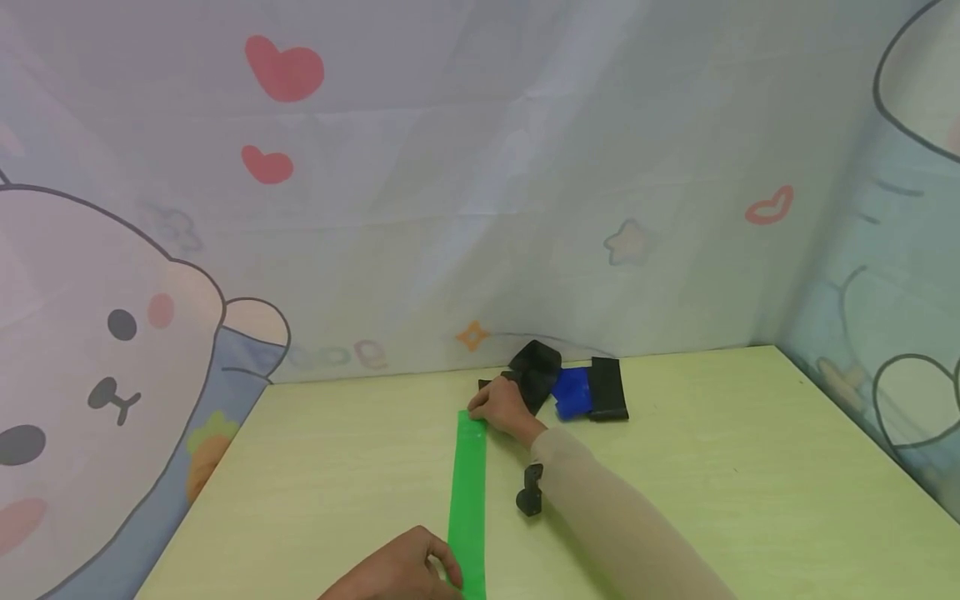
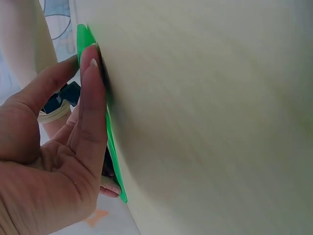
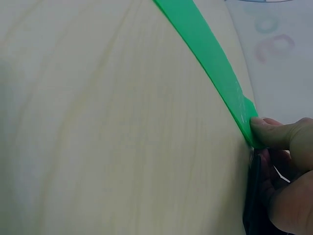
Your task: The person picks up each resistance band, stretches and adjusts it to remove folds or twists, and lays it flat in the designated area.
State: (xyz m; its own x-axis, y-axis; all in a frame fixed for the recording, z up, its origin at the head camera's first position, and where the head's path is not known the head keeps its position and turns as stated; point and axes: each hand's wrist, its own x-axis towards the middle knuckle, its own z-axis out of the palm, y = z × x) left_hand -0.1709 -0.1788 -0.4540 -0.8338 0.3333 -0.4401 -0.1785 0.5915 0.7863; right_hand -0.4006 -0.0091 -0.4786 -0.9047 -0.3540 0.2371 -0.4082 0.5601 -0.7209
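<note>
Spanning the lower half of the head view, a pale yellow-green wooden tabletop [image 1: 712, 483] stands against a printed fabric backdrop [image 1: 450, 167] of cartoon bears, red hearts and stars, which wraps round the right side as well.

Item: long flat strip of bright green plastic film [image 1: 467, 500], lying lengthwise on the tabletop, running from the near edge away toward the backdrop. Both ends are held down.

Item: right hand [image 1: 501, 408], on a beige-sleeved arm reaching across the table. Fingers curled at the far end of the strip; in the right wrist view a fingertip [image 3: 274, 133] presses the strip's end corner against the wood, the grasp closed on it.

Item: left hand [image 1: 401, 571], at the near end of the strip by the lower frame edge. In the left wrist view the fingers lie fairly straight, one fingertip [image 2: 90, 63] flat on the green film, pressing it to the table rather than wrapping it.

Item: small heap of black and blue folded pieces [image 1: 573, 387], on the table at the foot of the backdrop, just beyond the right hand; material cannot be told.

Item: small black mount [image 1: 530, 490] strapped beneath the right forearm, just right of the strip.
</note>
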